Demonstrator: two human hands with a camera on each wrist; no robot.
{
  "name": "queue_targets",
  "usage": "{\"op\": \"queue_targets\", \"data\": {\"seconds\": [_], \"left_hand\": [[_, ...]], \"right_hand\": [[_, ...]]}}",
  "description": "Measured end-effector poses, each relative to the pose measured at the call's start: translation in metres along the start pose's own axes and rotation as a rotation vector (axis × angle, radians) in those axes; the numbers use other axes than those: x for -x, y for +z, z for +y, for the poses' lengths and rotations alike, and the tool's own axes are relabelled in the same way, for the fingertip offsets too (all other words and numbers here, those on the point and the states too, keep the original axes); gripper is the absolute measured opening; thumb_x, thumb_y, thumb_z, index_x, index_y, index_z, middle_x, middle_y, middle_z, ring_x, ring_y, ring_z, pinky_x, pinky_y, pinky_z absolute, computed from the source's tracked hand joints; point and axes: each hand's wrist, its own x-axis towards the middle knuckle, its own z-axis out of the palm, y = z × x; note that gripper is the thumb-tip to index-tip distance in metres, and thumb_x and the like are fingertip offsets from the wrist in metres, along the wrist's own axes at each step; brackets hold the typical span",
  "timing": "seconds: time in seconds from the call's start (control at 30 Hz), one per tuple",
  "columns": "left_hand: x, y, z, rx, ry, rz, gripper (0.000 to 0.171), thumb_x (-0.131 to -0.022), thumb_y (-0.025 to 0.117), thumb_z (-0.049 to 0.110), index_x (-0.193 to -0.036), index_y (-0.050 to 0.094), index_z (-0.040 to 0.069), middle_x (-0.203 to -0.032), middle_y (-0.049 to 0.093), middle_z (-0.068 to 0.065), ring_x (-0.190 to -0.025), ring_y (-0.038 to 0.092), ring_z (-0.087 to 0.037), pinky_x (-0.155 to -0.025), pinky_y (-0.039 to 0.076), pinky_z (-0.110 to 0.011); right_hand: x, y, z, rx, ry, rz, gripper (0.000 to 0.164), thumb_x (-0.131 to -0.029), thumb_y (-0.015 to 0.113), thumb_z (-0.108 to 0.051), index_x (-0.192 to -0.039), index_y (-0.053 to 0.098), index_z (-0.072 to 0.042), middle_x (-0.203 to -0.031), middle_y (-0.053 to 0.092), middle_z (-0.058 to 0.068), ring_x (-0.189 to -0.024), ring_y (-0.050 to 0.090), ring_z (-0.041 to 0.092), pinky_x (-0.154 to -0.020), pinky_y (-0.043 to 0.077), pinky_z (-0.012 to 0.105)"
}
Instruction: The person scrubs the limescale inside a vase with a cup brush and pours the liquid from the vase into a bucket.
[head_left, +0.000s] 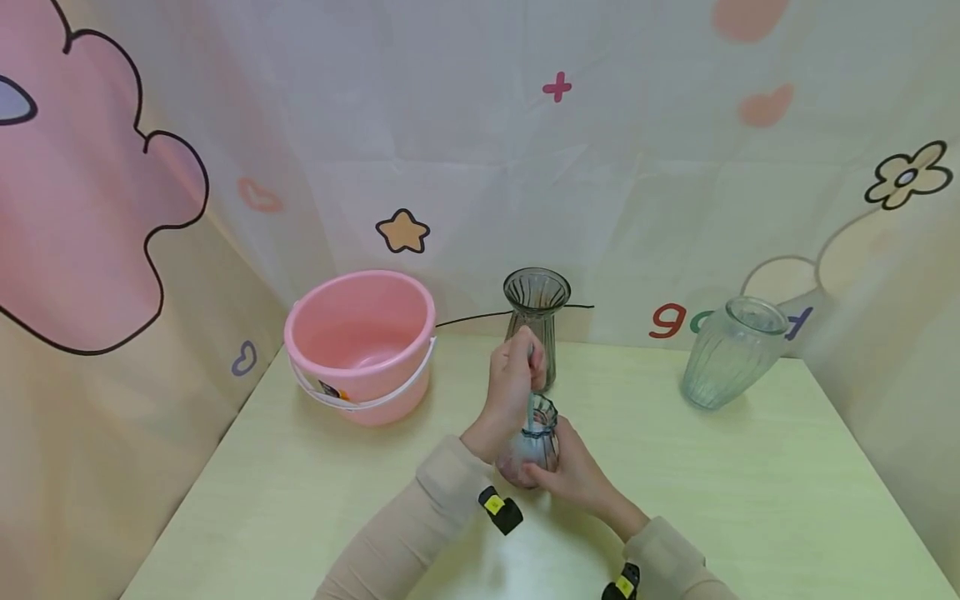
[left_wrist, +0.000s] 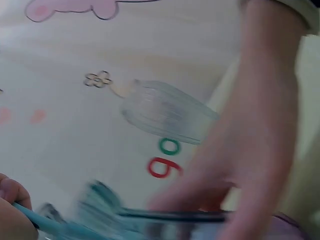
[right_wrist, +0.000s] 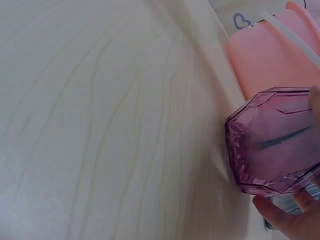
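Observation:
A small glass vase (head_left: 515, 467), bluish at the neck and pink-purple at the base, is gripped by my right hand (head_left: 579, 471) around its body. In the right wrist view the faceted purple base (right_wrist: 272, 162) faces the camera, tilted, with a dark narrow streak showing through the glass. My left hand (head_left: 512, 379) holds the upper end of a slim light-blue stick (left_wrist: 55, 227), its fingers curled around it. The stick runs down through the ruffled mouth into the vase; its lower end is blurred behind the glass.
Behind the hands stands a tall grey glass vase (head_left: 551, 342). A pink bucket (head_left: 375, 393) with a white handle is at the left. On the right, a clear ribbed vase (head_left: 731, 358) stands near the back edge. A printed curtain (head_left: 480, 200) hangs behind the table (head_left: 750, 500).

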Motion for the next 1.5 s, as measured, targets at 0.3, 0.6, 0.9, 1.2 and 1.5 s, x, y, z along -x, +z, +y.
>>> {"op": "queue_targets", "data": {"seconds": [0.3, 0.6, 0.9, 1.2, 1.5], "left_hand": [[0.007, 0.002, 0.005, -0.027, -0.021, -0.026, 0.040, -0.101, 0.025, 0.018, -0.063, 0.032, 0.005, -0.049, 0.029, 0.005, -0.042, 0.022, -0.008, -0.043, 0.020, -0.021], [0.011, 0.002, 0.005, -0.059, -0.006, -0.040, 0.041, -0.101, 0.025, 0.018, -0.066, 0.030, -0.002, -0.049, 0.028, 0.003, -0.042, 0.023, -0.010, -0.043, 0.021, -0.022], [0.002, 0.001, 0.003, -0.034, 0.039, -0.011, 0.043, -0.100, 0.029, 0.026, -0.063, 0.033, 0.004, -0.048, 0.026, 0.003, -0.041, 0.020, -0.012, -0.042, 0.019, -0.023], [-0.008, -0.001, 0.019, -0.024, 0.097, 0.018, 0.043, -0.099, 0.032, 0.029, -0.062, 0.035, 0.007, -0.049, 0.028, 0.002, -0.041, 0.022, -0.013, -0.041, 0.019, -0.024], [-0.005, 0.000, 0.010, -0.022, 0.126, -0.016, 0.041, -0.100, 0.031, 0.026, -0.066, 0.034, 0.003, -0.050, 0.028, 0.004, -0.042, 0.021, -0.012, -0.042, 0.018, -0.024]], "right_hand": [[0.000, 0.001, -0.002, 0.037, -0.018, 0.031, 0.072, -0.073, 0.076, -0.011, -0.131, 0.034, 0.000, -0.123, 0.048, 0.013, -0.110, 0.049, 0.022, -0.093, 0.043, 0.044], [0.001, 0.003, -0.002, 0.054, 0.004, 0.063, 0.073, -0.070, 0.079, -0.014, -0.128, 0.037, 0.000, -0.117, 0.051, 0.010, -0.103, 0.050, 0.017, -0.087, 0.045, 0.037], [0.000, 0.008, -0.002, 0.151, -0.042, 0.140, 0.071, -0.066, 0.082, -0.019, -0.120, 0.041, 0.002, -0.106, 0.053, 0.010, -0.091, 0.051, 0.017, -0.077, 0.047, 0.033], [-0.001, 0.015, -0.008, 0.150, 0.062, 0.159, 0.077, -0.065, 0.083, -0.026, -0.123, 0.039, 0.000, -0.110, 0.051, 0.014, -0.097, 0.052, 0.024, -0.080, 0.047, 0.040], [-0.003, 0.013, -0.009, 0.143, 0.085, 0.159, 0.080, -0.065, 0.082, -0.029, -0.125, 0.037, -0.002, -0.111, 0.049, 0.013, -0.096, 0.050, 0.023, -0.080, 0.046, 0.037]]}}
